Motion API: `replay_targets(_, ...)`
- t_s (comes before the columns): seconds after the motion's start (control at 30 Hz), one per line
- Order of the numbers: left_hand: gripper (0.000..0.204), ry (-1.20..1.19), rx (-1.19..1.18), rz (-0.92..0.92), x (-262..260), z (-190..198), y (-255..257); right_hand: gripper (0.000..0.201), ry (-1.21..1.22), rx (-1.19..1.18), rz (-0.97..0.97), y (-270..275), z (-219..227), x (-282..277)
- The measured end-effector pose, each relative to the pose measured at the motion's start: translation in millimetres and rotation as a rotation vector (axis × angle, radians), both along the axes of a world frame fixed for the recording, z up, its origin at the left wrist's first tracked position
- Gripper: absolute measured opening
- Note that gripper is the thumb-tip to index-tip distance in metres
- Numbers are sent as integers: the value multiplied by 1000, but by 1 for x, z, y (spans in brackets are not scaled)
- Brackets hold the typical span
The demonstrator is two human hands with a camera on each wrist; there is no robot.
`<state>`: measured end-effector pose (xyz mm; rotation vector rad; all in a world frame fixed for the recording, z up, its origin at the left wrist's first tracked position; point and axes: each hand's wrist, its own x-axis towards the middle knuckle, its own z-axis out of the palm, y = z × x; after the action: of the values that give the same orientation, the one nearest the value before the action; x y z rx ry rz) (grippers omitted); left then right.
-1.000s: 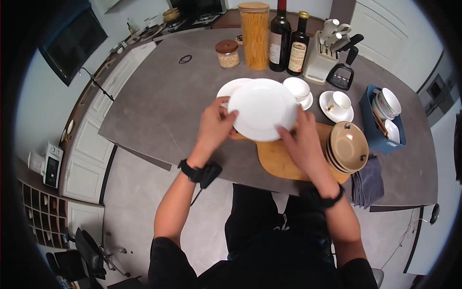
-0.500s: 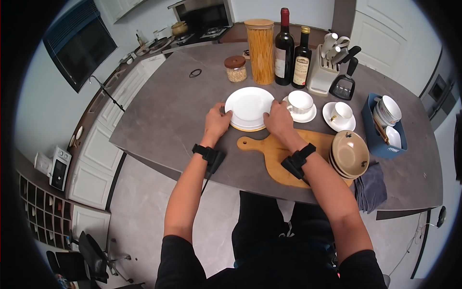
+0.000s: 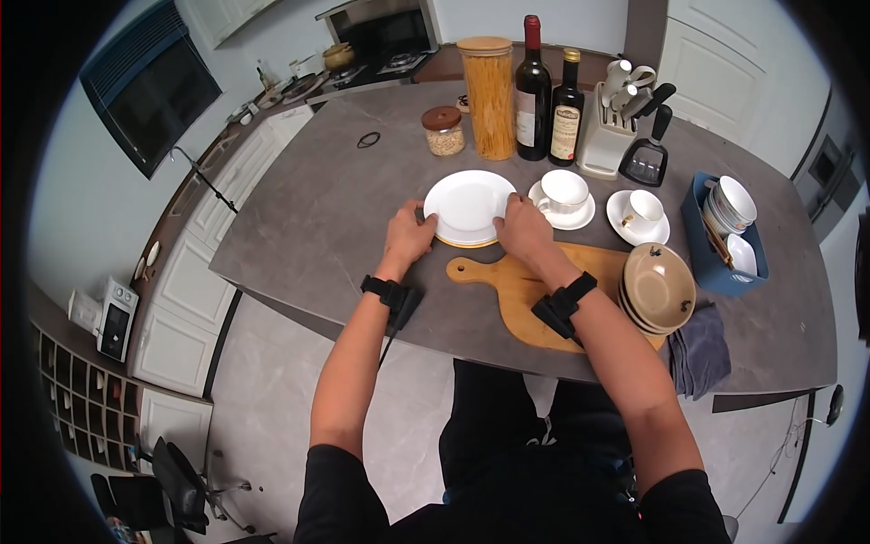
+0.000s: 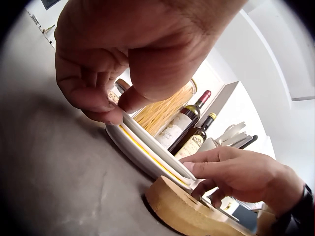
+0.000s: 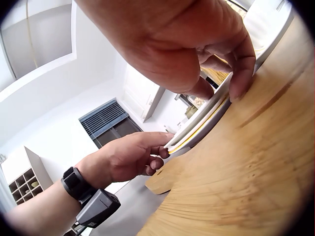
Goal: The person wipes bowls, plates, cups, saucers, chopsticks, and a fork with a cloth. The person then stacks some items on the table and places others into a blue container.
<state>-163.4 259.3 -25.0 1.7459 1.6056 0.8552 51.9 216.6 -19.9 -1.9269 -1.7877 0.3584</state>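
Observation:
A stack of white plates (image 3: 470, 204) lies on the grey table, a yellow rim showing under the upper ones. My left hand (image 3: 410, 238) pinches the stack's left edge, thumb over the top plate's rim. On the opposite side my right hand (image 3: 526, 228) holds the right edge between thumb and fingers. In the left wrist view, the rims (image 4: 147, 147) sit one on another, close to the tabletop. The wooden cutting board (image 3: 521, 299) lies just nearer to me, under my right wrist.
Right of the plates stand a white cup (image 3: 564, 191) and another cup (image 3: 642, 209), both on saucers. Brown bowls (image 3: 659, 288) are stacked on the board beside a grey cloth (image 3: 700, 352). Behind are a pasta jar (image 3: 489, 100), two bottles and a knife block (image 3: 605, 136); a blue bin (image 3: 716, 249) is far right.
A second ago both hands held a white plate raised over the table. It came down onto the stack; since then it has shifted slightly toward me, both hands still at its edges.

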Motion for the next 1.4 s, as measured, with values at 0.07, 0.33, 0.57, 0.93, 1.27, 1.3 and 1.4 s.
replay_targets(0.07, 40, -7, 4, 23, -1, -2, 1, 48, -2, 70, -9, -9, 4, -1)
replay_targets(0.33, 38, 133, 243, -106, 32, 48, -74, 34, 261, 341, 21, -189, 92, 42)
replay_targets(0.57, 52, -60, 89, -712, 124, 42, -142, 39, -455, 458, -499, -239, 69, 147)
replay_targets(0.93, 39, -469, -131, -750, 185, 40, -163, 26, 50, 205, -422, -235, 77, 161)
replay_targets(1.27, 35, -619, -20, -405, 117, 62, -118, 27, 48, 276, -210, -166, 121, 84)
replay_targets(1.3, 34, -605, -54, -348, 102, 64, -106, 28, 65, 327, -179, -148, 111, 73)
replay_targets(1.4, 34, -504, -5, -207, 63, 53, -66, 27, 112, 317, -55, -76, 83, 49)
